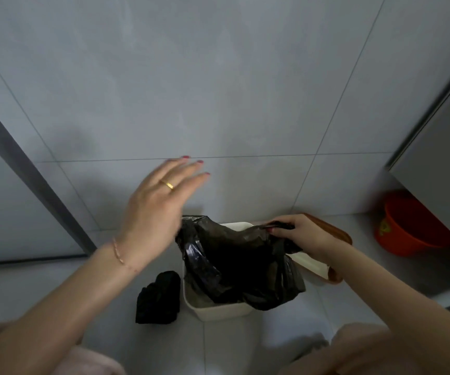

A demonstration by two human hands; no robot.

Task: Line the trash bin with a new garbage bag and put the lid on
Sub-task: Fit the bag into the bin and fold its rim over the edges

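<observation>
White plastic forms the small rectangular trash bin (218,311), which stands on the pale tiled floor (232,347) close to the grey tiled wall (218,77). Draped over and partly inside the bin is a crumpled black garbage bag (234,263), its mouth bunched up above the bin's rim. The right hand (299,236) pinches the bag's upper edge at the bin's far right corner, fingers closed on the plastic. The left hand (156,209) hovers above the bin's left side with fingers spread and loose, gripping nothing; it wears a gold ring (167,184) and a thin bracelet (118,253). Just left of the bin lies a folded black bundle of bags (159,299). Behind the bin's right side rests a brown-rimmed lid (336,276), partly hidden by the right forearm. Well right of the bin sits an orange bucket (410,228).
</observation>
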